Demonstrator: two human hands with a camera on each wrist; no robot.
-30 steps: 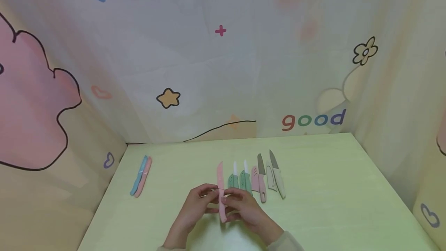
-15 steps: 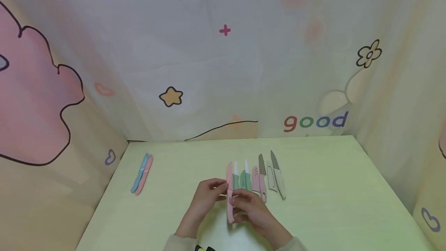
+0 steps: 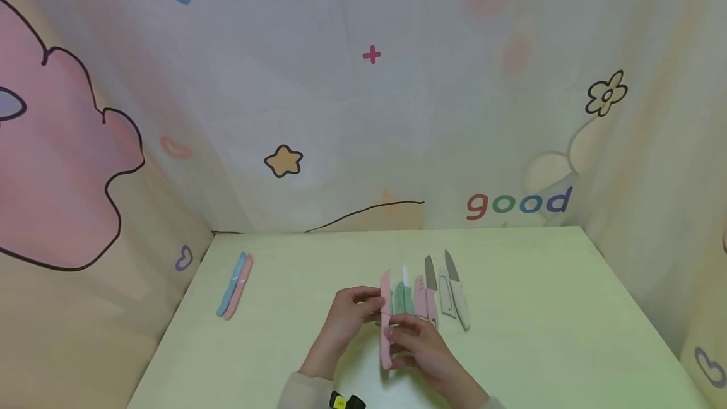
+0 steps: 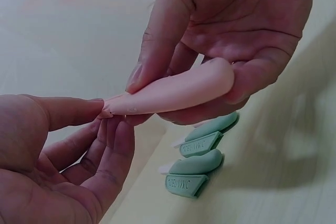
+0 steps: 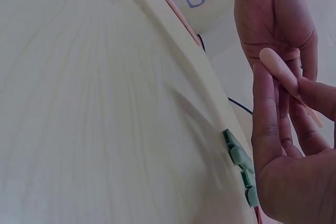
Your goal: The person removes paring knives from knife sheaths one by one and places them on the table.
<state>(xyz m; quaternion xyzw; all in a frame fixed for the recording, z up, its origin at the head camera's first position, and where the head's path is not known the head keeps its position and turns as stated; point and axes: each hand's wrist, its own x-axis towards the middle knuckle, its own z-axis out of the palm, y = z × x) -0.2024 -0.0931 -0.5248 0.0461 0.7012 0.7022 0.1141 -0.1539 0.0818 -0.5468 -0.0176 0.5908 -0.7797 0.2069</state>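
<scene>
Both hands hold a pink knife [image 3: 385,349] upright above the table, its blade end covered by a pink sheath [image 3: 385,289]. My left hand [image 3: 348,319] pinches the sheath near where it meets the handle. Thumb and fingers of my right hand [image 3: 425,346] grip the handle, which shows large in the left wrist view as a smooth pink handle [image 4: 181,94]. Just beyond lies a green-handled knife with a white blade and its green sheath [image 3: 400,298]; a second green set [image 4: 197,174] shows in the left wrist view, mostly hidden from the head.
Farther right on the table [image 3: 539,333] lie a pink knife [image 3: 430,273] beside its slotted sheath [image 3: 420,295], then a pale knife [image 3: 458,295] beside its sheath [image 3: 446,295]. At the left lie a blue sheathed knife [image 3: 231,286] and a pink one [image 3: 240,286]. A printed curtain [image 3: 341,112] stands behind.
Both hands have moved right with the pink knife, which now covers most of the nearer green knife. The head view has shifted slightly. The sheath stays on the blade.
</scene>
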